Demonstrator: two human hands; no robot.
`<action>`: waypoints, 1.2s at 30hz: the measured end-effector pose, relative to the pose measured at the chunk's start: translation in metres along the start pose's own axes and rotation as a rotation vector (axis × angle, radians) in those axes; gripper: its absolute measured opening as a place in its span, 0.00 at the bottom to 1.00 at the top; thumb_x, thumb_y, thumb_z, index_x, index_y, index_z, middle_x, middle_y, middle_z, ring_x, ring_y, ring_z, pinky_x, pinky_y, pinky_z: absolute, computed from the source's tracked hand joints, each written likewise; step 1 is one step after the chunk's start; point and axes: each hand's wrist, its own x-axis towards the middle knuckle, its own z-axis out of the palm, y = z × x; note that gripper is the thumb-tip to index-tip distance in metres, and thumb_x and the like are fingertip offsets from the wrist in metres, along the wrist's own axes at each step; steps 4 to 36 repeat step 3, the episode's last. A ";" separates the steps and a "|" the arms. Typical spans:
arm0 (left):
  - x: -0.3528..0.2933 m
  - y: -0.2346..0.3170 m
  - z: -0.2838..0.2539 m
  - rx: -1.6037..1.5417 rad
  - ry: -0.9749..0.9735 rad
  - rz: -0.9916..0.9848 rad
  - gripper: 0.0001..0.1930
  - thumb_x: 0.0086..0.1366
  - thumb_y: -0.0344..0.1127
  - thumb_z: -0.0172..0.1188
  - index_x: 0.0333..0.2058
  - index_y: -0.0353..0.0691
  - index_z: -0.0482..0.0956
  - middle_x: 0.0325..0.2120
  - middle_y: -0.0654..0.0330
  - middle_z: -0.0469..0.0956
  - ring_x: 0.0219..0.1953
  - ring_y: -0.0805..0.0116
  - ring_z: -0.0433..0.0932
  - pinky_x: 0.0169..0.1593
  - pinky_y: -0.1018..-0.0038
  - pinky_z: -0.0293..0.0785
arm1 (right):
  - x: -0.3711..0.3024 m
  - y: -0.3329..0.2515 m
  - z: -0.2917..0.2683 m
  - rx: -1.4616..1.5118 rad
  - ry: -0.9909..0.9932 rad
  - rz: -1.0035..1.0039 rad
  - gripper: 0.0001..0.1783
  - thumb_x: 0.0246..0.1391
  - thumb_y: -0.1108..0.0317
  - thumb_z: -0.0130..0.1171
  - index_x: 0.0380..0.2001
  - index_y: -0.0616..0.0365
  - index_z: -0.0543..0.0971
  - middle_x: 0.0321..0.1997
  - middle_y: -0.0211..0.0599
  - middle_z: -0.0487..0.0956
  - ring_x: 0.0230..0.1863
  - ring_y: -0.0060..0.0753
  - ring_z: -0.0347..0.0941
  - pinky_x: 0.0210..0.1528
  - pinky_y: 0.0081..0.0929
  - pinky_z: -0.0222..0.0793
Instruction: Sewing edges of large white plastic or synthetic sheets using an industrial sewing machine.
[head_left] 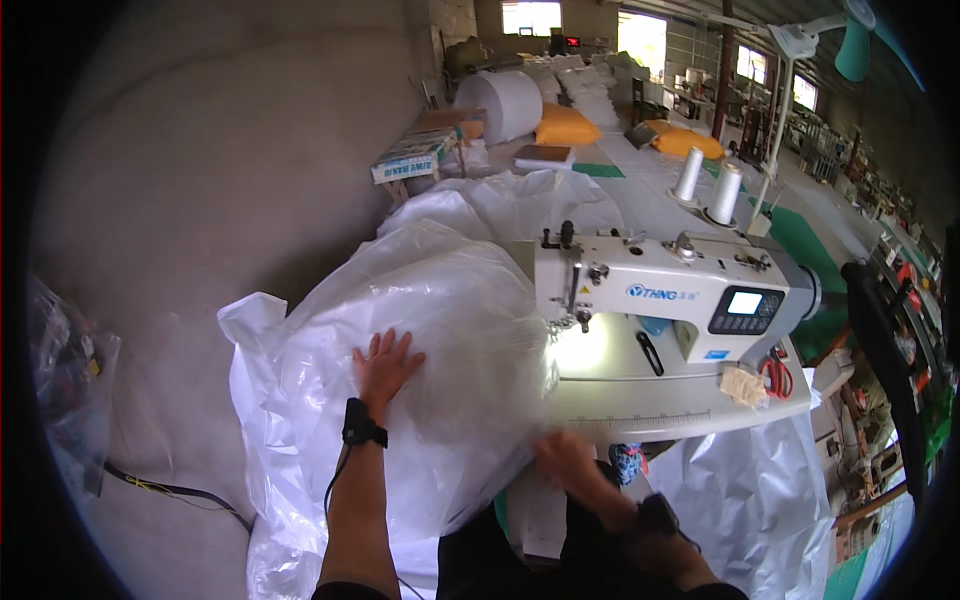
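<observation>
A big puffed-up clear plastic bag (440,330) bulges to the left of a white industrial sewing machine (670,290). My left hand (385,365) lies flat on the bag's top, fingers spread, a black band on the wrist. My right hand (565,460) is blurred with motion at the bag's lower right edge, near the front of the machine's table (640,410); its grip cannot be made out. A lamp lights the needle area (580,325).
Two white thread cones (710,185) stand behind the machine. Red scissors (778,378) lie at the table's right end. More plastic sheeting (750,500) hangs below. A large white roll (500,100), orange sacks (565,125) and cartons stand further back. Grey concrete floor lies left.
</observation>
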 end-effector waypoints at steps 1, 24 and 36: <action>0.006 -0.005 -0.003 -0.014 0.000 0.029 0.32 0.61 0.65 0.44 0.59 0.57 0.65 0.63 0.60 0.56 0.66 0.54 0.51 0.61 0.37 0.39 | -0.001 -0.003 0.010 0.001 -0.006 -0.016 0.27 0.53 0.50 0.58 0.42 0.66 0.69 0.33 0.47 0.80 0.37 0.49 0.78 0.41 0.43 0.71; 0.016 -0.018 -0.010 -0.036 -0.090 -0.002 0.33 0.60 0.66 0.43 0.61 0.58 0.62 0.64 0.61 0.54 0.67 0.54 0.49 0.63 0.39 0.35 | -0.011 -0.041 0.047 0.329 -0.191 0.106 0.42 0.52 0.51 0.60 0.61 0.67 0.58 0.59 0.56 0.67 0.54 0.49 0.72 0.61 0.32 0.62; 0.016 -0.018 -0.010 -0.036 -0.090 -0.002 0.33 0.60 0.66 0.43 0.61 0.58 0.62 0.64 0.61 0.54 0.67 0.54 0.49 0.63 0.39 0.35 | -0.011 -0.041 0.047 0.329 -0.191 0.106 0.42 0.52 0.51 0.60 0.61 0.67 0.58 0.59 0.56 0.67 0.54 0.49 0.72 0.61 0.32 0.62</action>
